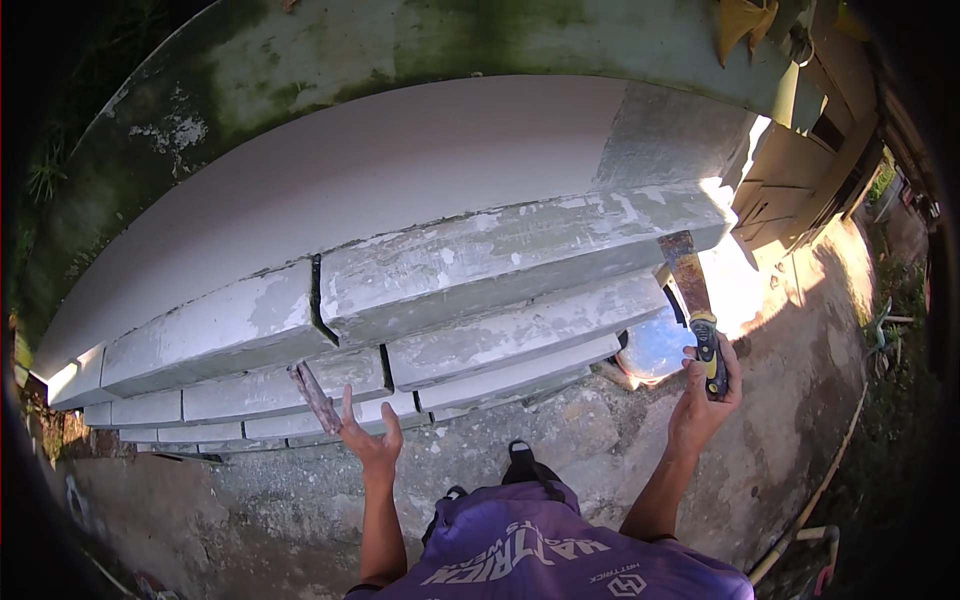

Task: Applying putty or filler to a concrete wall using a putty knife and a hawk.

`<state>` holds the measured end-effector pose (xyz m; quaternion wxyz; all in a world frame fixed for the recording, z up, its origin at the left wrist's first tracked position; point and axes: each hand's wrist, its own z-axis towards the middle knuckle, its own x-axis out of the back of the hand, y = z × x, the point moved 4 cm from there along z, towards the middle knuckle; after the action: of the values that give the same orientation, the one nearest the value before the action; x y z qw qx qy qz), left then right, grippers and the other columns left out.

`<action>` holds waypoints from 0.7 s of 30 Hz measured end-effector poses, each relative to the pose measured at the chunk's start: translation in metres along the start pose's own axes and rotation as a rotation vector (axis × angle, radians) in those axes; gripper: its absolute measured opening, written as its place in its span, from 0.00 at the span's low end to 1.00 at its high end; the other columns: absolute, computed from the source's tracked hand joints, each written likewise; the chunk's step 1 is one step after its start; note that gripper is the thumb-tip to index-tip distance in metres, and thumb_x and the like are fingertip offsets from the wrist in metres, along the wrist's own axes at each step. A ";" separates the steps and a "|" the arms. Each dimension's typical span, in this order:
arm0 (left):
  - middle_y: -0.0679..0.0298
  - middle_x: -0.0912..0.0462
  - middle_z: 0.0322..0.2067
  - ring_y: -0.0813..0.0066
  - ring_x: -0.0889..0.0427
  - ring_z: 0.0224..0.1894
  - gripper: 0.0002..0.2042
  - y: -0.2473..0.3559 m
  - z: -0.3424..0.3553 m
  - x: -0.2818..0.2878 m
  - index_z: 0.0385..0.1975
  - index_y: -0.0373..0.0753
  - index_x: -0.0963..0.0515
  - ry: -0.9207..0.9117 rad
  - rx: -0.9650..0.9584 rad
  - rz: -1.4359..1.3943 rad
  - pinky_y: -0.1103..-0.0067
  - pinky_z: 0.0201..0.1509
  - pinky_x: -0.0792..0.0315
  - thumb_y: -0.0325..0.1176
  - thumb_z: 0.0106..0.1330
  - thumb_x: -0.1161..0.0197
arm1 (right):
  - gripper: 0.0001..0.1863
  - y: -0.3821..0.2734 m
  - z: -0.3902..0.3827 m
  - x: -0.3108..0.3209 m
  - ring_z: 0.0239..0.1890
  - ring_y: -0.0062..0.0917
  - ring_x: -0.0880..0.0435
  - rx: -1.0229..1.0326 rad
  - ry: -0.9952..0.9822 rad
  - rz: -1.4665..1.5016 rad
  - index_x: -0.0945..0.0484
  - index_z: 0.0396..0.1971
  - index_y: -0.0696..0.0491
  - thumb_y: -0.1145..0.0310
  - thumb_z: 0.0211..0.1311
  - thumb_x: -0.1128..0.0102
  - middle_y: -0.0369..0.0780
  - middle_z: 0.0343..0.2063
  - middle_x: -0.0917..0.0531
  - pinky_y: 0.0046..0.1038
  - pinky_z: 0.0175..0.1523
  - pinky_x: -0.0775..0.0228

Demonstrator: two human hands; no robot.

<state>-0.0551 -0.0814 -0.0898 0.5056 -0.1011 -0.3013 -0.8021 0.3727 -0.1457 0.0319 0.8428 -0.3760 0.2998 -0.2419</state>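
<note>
In my right hand (697,400) is a putty knife (708,350) with a black and yellow handle. My fingers wrap its grip, and its rusty, stained blade points up beside the end of the upper ledge. My left hand (372,440) is in front of the lower ledges, with its index finger and thumb spread apart. A flat, narrow bar (315,398), smeared grey and pinkish, lies against this hand's outer side, seemingly gripped by the other fingers, which are mostly hidden. The white stepped ledges (500,245) before me have flaking, patchy paint and dark vertical gaps.
A smooth pale surface (430,160) lies behind the ledges, below a mossy green wall (400,40). Rough concrete floor (560,440) surrounds my feet. A round, shiny basin (655,350) sits by the ledges' right end. A thin pipe (835,470) runs along the right side.
</note>
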 end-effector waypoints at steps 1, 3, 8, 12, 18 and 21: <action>0.47 0.34 0.61 0.43 0.40 0.65 0.33 0.002 0.009 0.000 0.64 0.31 0.37 0.004 -0.003 0.003 0.57 0.70 0.49 0.27 0.57 0.34 | 0.22 -0.001 0.007 -0.003 0.40 0.27 0.15 0.005 0.006 -0.029 0.27 0.53 0.65 0.80 0.58 0.35 0.48 0.49 0.20 0.25 0.46 0.21; 0.47 0.28 0.58 0.37 0.38 0.64 0.29 0.009 0.031 0.002 0.60 0.29 0.34 0.115 -0.083 0.056 0.54 0.68 0.47 0.26 0.56 0.35 | 0.22 0.005 0.023 -0.004 0.41 0.30 0.14 0.033 -0.012 -0.101 0.27 0.54 0.67 0.77 0.61 0.36 0.50 0.49 0.20 0.29 0.49 0.21; 0.48 0.25 0.57 0.38 0.33 0.62 0.28 0.037 0.095 0.015 0.60 0.28 0.33 0.235 -0.212 0.203 0.54 0.68 0.46 0.26 0.58 0.38 | 0.18 0.014 0.069 -0.020 0.47 0.35 0.16 0.126 -0.161 0.191 0.26 0.55 0.64 0.74 0.68 0.43 0.53 0.49 0.20 0.32 0.57 0.24; 0.50 0.23 0.57 0.50 0.26 0.58 0.24 0.054 0.134 0.010 0.59 0.29 0.30 0.223 -0.158 0.130 0.61 0.69 0.46 0.26 0.60 0.43 | 0.21 0.005 0.098 -0.045 0.52 0.35 0.18 0.435 -0.182 -0.307 0.23 0.54 0.61 0.79 0.60 0.38 0.50 0.51 0.18 0.33 0.58 0.28; 0.55 0.17 0.49 0.58 0.21 0.42 0.20 0.037 0.150 -0.010 0.51 0.31 0.23 0.224 -0.087 0.031 0.68 0.57 0.37 0.41 0.70 0.52 | 0.23 0.005 0.109 -0.095 0.51 0.37 0.17 0.677 -0.252 -0.522 0.21 0.52 0.61 0.84 0.52 0.34 0.50 0.50 0.18 0.30 0.55 0.26; 0.57 0.17 0.42 0.60 0.30 0.44 0.26 0.034 0.148 -0.018 0.46 0.34 0.21 0.326 -0.043 0.106 0.67 0.57 0.45 0.51 0.73 0.60 | 0.22 0.008 0.102 -0.111 0.49 0.37 0.16 0.679 -0.231 -0.552 0.19 0.49 0.61 0.83 0.50 0.33 0.50 0.49 0.18 0.30 0.52 0.24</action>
<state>-0.0383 0.0088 0.0329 0.5872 0.0036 -0.1923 -0.7863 0.3657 -0.0208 0.1161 0.8503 -0.1685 -0.0042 -0.4985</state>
